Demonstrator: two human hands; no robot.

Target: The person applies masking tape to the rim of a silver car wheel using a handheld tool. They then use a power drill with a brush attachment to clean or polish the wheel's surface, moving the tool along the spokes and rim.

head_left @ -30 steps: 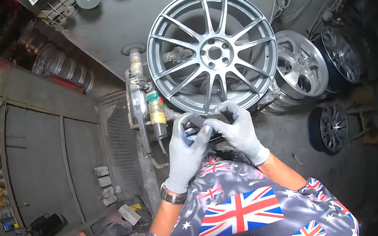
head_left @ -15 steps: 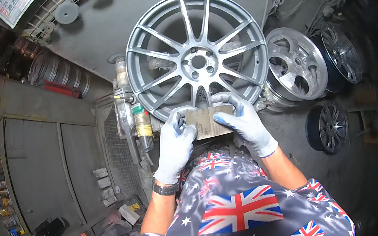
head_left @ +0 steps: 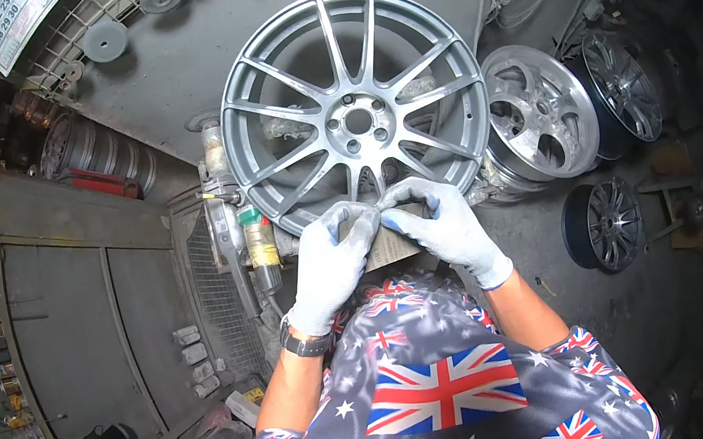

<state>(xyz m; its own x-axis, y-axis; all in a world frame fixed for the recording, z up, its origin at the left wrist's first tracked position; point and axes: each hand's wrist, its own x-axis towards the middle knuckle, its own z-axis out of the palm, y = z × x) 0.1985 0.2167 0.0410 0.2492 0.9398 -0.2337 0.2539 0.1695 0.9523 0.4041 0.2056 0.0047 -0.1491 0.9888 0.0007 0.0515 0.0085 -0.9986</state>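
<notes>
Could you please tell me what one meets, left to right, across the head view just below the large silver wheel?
Cans, mesh panel, yellow-banded tool, left hand, grey-brown sheet, right hand, dark-sided wheel.

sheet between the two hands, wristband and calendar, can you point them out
Sheet (head_left: 390,249), head view: on its uncovered lower part
Wristband (head_left: 306,345), head view: on the dark band at the left wrist
Calendar (head_left: 14,27), head view: on its printed page

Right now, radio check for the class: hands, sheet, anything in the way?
Left hand and right hand pinching tan sheet. Sheet partly hidden. Silver spoked wheel just beyond; no obstruction seen.
</notes>
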